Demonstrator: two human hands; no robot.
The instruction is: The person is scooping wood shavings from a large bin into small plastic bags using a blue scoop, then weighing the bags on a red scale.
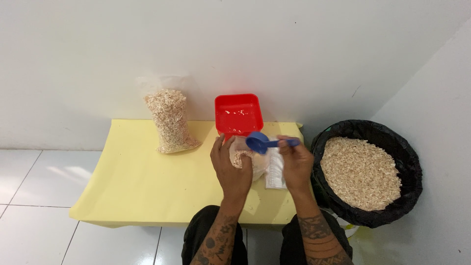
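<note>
Gripping a chip-filled clear bag [248,159], the left hand [230,169] steadies it; right hand [296,164] pinches a blue scoop [265,143].

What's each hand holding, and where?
Right hand holds a blue scoop by its handle; left hand holds a clear bag at its open top.

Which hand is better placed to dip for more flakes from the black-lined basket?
Right, most likely. The right hand already grips the blue scoop and is next to the black-lined basket of flakes. The left hand holds the small clear bag open, farther from it.
</note>
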